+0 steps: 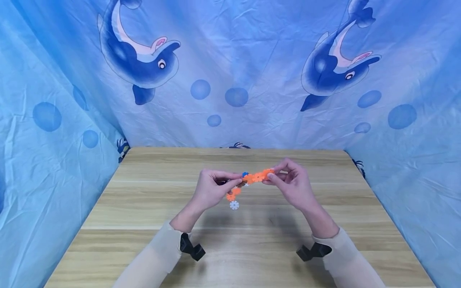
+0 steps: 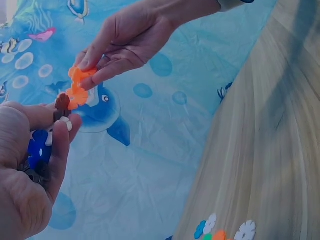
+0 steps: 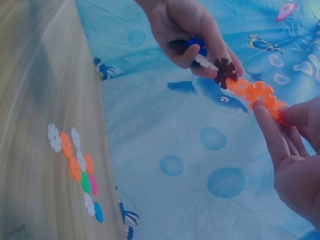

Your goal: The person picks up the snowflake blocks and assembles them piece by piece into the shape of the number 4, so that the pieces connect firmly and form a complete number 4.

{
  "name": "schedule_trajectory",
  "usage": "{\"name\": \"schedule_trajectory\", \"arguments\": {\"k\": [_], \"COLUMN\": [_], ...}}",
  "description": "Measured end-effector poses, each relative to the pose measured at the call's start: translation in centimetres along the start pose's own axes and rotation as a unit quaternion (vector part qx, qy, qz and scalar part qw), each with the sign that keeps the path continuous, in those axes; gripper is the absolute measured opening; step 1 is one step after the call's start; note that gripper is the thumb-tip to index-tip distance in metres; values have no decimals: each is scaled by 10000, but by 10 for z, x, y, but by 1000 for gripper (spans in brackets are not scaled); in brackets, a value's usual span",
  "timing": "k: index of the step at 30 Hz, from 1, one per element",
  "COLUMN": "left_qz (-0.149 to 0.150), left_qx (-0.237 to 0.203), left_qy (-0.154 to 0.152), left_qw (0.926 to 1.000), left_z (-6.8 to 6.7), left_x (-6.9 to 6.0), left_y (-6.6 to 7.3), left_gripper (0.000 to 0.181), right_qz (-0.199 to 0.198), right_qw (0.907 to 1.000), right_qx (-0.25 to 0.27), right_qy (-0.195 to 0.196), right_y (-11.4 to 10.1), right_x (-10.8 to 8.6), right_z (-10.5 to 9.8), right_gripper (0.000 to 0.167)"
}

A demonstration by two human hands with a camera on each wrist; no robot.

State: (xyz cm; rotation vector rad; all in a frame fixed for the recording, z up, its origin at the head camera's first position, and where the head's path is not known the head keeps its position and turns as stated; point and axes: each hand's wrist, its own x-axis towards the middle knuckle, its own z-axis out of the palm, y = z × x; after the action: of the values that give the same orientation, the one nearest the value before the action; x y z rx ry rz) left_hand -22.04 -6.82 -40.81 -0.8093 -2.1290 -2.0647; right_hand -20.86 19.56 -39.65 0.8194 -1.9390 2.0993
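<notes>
Desk: pale wood-grain top, darker bands running crosswise. Rear sheet: creased blue fabric, printed with two leaping dolphins and round bubbles. Side sheets: similar wrinkled blue fabric, flanking desk at left and right. Light: diffuse; shadows soft-edged on wood.

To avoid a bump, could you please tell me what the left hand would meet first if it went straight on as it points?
Probably the orange pieces directly ahead, then the right hand holding them; exact depth is unclear.
</notes>
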Motion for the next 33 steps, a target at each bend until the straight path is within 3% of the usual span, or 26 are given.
{"name": "schedule_trajectory", "arguments": {"k": [9, 16, 19, 28, 33], "left_qz": [-21, 260, 235, -514, -757], "left_qx": [-188, 528, 555, 591, 435], "left_qy": [204, -7, -50, -81, 81], "left_qw": [9996, 9983, 9982, 9969, 9961], "left_z": [5, 5, 1, -2, -2], "left_x": [-4, -3, -5, -5, -4], "left_y": [2, 1, -1, 0, 2], "left_gripper": [18, 38, 36, 20, 18], "right_qz": [-252, -556, -582, -463, -560], "right_qw": [9993, 9938, 9921, 9881, 9906], "right_qx": [-171, 203, 87, -238, -67], "right_qy": [227, 945, 1110, 1449, 1243], "right_y": [-4, -16, -20, -26, -21], "right_x": [10, 22, 26, 30, 29], "right_z": [5, -5, -10, -10, -9], "right_gripper": [12, 13, 13, 18, 18]}}
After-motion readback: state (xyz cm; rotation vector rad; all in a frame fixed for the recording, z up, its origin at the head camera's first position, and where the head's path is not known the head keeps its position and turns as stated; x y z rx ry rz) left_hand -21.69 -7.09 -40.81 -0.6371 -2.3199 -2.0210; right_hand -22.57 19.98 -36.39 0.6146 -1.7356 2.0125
